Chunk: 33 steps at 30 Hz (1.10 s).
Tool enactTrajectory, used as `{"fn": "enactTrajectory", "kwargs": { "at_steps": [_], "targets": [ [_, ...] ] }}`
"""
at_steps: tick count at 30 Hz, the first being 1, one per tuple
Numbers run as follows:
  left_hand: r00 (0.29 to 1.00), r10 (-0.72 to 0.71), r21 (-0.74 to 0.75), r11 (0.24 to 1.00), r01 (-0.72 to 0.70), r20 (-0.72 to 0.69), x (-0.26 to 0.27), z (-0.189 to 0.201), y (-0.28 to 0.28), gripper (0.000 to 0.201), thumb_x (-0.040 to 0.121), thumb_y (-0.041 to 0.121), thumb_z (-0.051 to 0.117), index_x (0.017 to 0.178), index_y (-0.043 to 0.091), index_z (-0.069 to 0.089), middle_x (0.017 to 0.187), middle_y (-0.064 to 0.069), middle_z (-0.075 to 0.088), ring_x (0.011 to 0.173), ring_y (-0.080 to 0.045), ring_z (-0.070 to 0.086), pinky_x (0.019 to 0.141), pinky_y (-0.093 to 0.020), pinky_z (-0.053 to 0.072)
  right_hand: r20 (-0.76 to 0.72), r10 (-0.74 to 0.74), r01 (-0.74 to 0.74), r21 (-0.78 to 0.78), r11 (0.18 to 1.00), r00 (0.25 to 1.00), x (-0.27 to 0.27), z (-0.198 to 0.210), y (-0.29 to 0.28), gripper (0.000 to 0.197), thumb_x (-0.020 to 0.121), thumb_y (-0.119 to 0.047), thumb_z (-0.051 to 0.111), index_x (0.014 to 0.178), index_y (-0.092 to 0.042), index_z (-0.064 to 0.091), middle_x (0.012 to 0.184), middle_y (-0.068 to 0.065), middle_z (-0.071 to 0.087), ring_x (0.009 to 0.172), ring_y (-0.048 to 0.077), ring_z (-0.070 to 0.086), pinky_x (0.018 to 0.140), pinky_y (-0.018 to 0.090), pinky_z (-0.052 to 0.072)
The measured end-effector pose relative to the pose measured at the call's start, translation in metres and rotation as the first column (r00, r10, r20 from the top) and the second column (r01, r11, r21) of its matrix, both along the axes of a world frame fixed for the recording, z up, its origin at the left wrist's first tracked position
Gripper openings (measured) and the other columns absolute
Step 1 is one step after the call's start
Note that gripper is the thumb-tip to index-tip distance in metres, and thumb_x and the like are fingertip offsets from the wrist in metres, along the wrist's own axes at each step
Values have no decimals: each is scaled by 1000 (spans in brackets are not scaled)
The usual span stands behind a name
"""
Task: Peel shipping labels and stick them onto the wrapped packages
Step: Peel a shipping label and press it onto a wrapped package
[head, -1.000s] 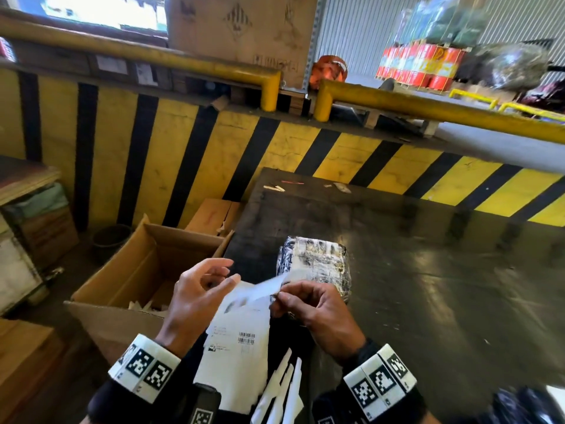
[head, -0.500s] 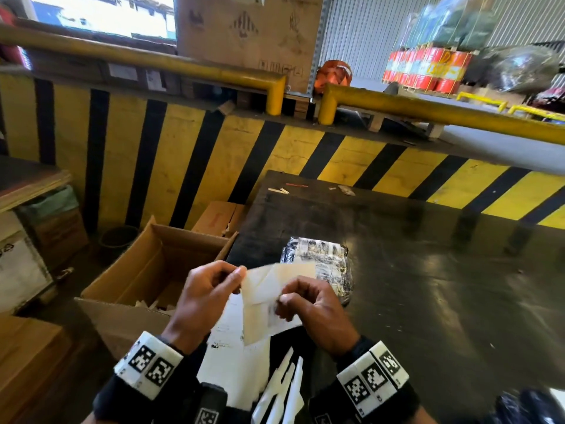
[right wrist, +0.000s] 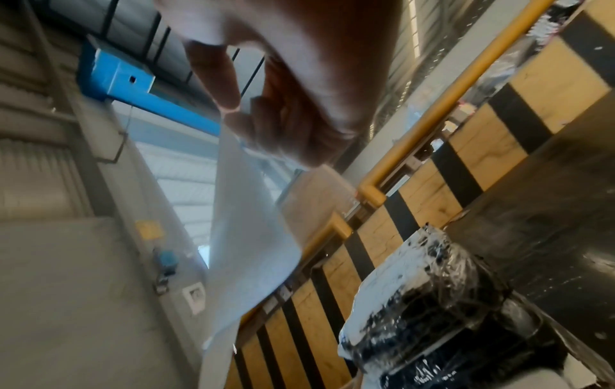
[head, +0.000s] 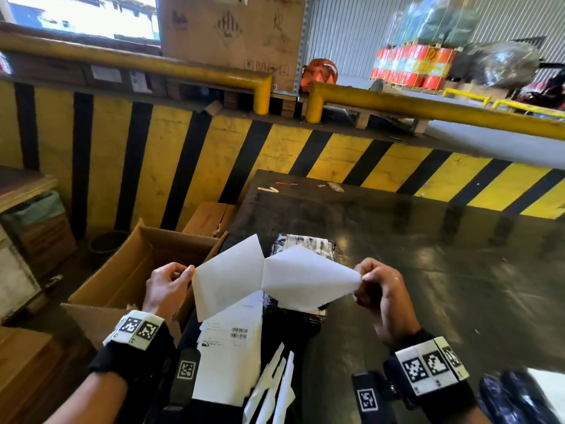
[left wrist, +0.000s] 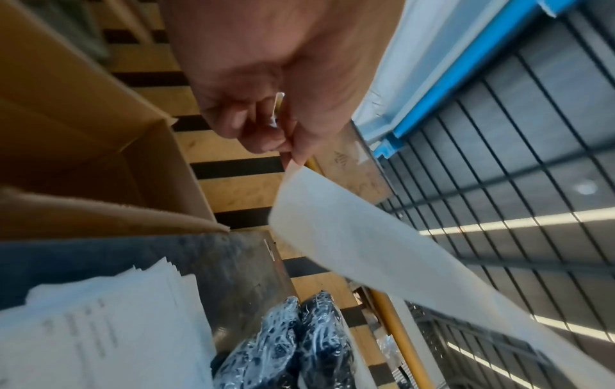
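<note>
A label and its backing show as two white sheets pulled apart in a V, still joined at a middle seam; which is which I cannot tell. My left hand pinches the left white sheet by its corner. The right hand pinches the right white sheet at its tip. Just behind and below them, a black package in clear wrap lies on the dark table. A stack of printed labels sits under my hands.
An open cardboard box stands left of the table. Loose white strips lie at the near edge beside the label stack. Dark wrapped items sit at the bottom right. A yellow and black striped wall runs behind the table.
My hands have moved apart, left to the left and right to the right. The folded paper between them has opened into two spread sheets joined at the middle.
</note>
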<state>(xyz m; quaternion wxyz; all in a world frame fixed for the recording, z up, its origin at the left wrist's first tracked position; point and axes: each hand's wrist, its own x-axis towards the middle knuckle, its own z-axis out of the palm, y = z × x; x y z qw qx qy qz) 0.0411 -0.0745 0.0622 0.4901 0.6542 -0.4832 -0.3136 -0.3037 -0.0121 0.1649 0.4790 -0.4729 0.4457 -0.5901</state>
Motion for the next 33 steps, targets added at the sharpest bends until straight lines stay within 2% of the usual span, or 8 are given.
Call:
{"fn": "enactTrajectory", "kwargs": {
  "at_steps": [6, 9, 13, 16, 21, 25, 29, 33],
  "targets": [
    [991, 89, -4, 996, -90, -100, -15, 2, -8, 20, 93, 19, 57, 88, 1, 63, 67, -17, 66, 49, -25, 58, 40, -21, 46, 210, -96, 96, 8, 995, 973, -22, -3, -1, 8, 63, -16, 47, 64, -9, 45, 54, 6, 39, 48, 14, 33, 44, 22, 25],
    [977, 103, -35, 993, -111, -188, -16, 2, -7, 24, 94, 23, 56, 94, -1, 61, 72, -19, 70, 48, -24, 65, 42, -24, 50, 296, -83, 92, -16, 996, 951, -23, -5, -1, 8, 63, -15, 52, 63, -9, 46, 46, 2, 38, 41, 12, 29, 43, 22, 21],
    [970, -56, -165, 986, 17, -237, -26, 22, 4, 25, 92, 24, 57, 100, 2, 63, 84, -12, 72, 68, -24, 72, 56, -25, 59, -164, 35, -10, 150, 989, 986, -8, -28, -3, 10, 69, -16, 48, 64, -9, 52, 50, 4, 41, 42, 13, 33, 41, 16, 25],
    [969, -155, -253, 962, 104, -193, -34, 38, 12, 21, 92, 18, 56, 105, 3, 64, 89, -3, 73, 78, -19, 72, 65, -26, 60, -441, 351, -201, 352, 914, 826, 12, -64, -8, 24, 91, -5, 50, 69, -14, 57, 55, -1, 50, 38, 3, 41, 37, 14, 30],
    [904, -325, -294, 925, 242, -279, -46, 56, 24, 15, 91, 13, 54, 100, 15, 66, 89, 7, 75, 82, -11, 71, 70, -21, 58, -532, 652, -348, 564, 749, 540, 39, -137, -6, 26, 90, -6, 55, 67, -18, 57, 61, 0, 56, 42, -1, 49, 48, 16, 42],
    [836, -429, -322, 889, 324, -342, -43, 61, 26, 48, 70, 52, 73, 100, 16, 72, 99, -9, 74, 90, -23, 71, 74, -26, 59, -515, 770, -407, 655, 636, 376, 47, -158, -7, 24, 88, -16, 62, 65, -21, 60, 62, -5, 60, 54, 5, 55, 65, 26, 50],
    [823, -467, -341, 869, 359, -323, -45, 60, 24, 33, 70, 40, 65, 89, 14, 75, 93, -12, 72, 89, -29, 68, 72, -24, 56, -492, 697, -325, 641, 696, 522, 38, -141, -18, 29, 92, -28, 59, 65, -19, 60, 61, -3, 59, 45, 0, 52, 47, 14, 41],
    [775, -540, -327, 835, 443, -329, -55, 65, 23, 31, 65, 31, 58, 78, 9, 74, 85, -18, 68, 82, -32, 64, 68, -30, 50, -313, 354, -194, 444, 875, 881, 35, -90, -30, 43, 100, -35, 39, 89, -5, 67, 76, 8, 69, 58, 10, 60, 54, 19, 44]
  ]
}}
